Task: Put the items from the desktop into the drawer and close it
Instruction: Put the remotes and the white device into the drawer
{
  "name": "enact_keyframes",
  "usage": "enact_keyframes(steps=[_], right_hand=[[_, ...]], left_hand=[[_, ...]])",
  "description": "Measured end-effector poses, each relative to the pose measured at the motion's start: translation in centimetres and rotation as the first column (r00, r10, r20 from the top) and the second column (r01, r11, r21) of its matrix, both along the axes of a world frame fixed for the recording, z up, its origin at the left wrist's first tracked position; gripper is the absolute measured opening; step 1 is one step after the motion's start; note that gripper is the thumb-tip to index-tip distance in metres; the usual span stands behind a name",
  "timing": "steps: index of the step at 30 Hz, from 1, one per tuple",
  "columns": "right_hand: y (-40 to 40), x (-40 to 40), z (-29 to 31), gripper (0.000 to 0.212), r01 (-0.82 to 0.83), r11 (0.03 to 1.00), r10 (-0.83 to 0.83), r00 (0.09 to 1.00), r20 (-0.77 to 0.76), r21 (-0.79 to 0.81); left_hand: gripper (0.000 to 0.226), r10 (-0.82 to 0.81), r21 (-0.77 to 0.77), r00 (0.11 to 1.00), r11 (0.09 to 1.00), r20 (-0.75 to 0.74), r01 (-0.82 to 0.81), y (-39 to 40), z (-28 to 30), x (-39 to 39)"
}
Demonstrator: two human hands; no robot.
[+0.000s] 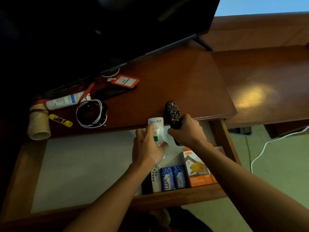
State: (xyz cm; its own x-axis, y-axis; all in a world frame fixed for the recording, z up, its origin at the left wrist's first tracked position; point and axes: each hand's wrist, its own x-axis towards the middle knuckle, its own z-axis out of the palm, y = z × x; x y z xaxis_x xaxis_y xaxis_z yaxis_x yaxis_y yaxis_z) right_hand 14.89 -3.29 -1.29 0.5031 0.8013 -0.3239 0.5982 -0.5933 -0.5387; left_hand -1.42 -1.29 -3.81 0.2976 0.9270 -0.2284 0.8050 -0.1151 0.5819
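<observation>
Setting: reddish-brown wooden desk (175, 84) under dim light, with a black flat-screen television (100, 30) standing at its back edge.
Drawer: wide wooden drawer (180, 195) with a pale lining, pulled open below the desk's front edge.
Left hand: left hand (148, 148) over the drawer; its fingers are curled round a white remote control with a green button (158, 129), whose top end lies at the desk edge.
Right hand: right hand (187, 129) at the desk's front edge; its fingers are clamped on a black remote control with coloured buttons (173, 113), which juts out past the edge over the drawer.
Drawer contents: orange-and-white charger box (197, 169), two blue soap packs (173, 178) and a small white remote (155, 179), set side by side against the front wall.
Desk, left part: stack of ribbed paper cups (39, 121) lying on its side, white tube (65, 101), yellow glue stick (60, 120), coiled black and white cables (92, 113).
Desk, rear: orange badge holder with a lanyard (125, 81) near the television's foot.
</observation>
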Motion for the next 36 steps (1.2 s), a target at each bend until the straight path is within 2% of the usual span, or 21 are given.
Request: enact_keyframes(steps=[4,11,18,24,32,36], right_hand=[[-3.1,0.7,-0.7,0.056,-0.014,0.999,0.014,1.0,0.013,-0.035],[-6.4,3.6,-2.4,0.055,-0.113,0.987,0.127,0.985,0.115,-0.117],[-6.2,7.5,-4.5,0.057,-0.195,0.947,0.258,0.936,0.239,-0.256],[-4.1,10.2,-5.9,0.063,-0.219,0.935,0.293,0.919,0.262,-0.278],[-2.4,11.3,-8.1,0.057,-0.263,0.904,0.345,0.914,0.214,-0.336],[-2.1,11.6,-9.0,0.053,-0.266,0.895,0.341,0.926,0.163,-0.358]], left_hand=[[0.061,-0.093,0.014,0.996,0.996,-0.01,0.093,-2.1,-1.4,0.0],[0.064,-0.235,-0.069,0.967,0.971,-0.097,0.229,-2.3,-3.1,1.2],[0.062,-0.443,-0.157,0.867,0.895,-0.229,0.417,0.0,-5.4,2.9],[0.063,-0.577,-0.272,0.788,0.81,-0.214,0.519,1.4,-7.7,4.0],[0.061,-0.597,-0.247,0.777,0.798,-0.197,0.55,1.7,-9.2,5.4],[0.062,-0.568,-0.26,0.798,0.817,-0.204,0.515,1.9,-10.0,5.8]])
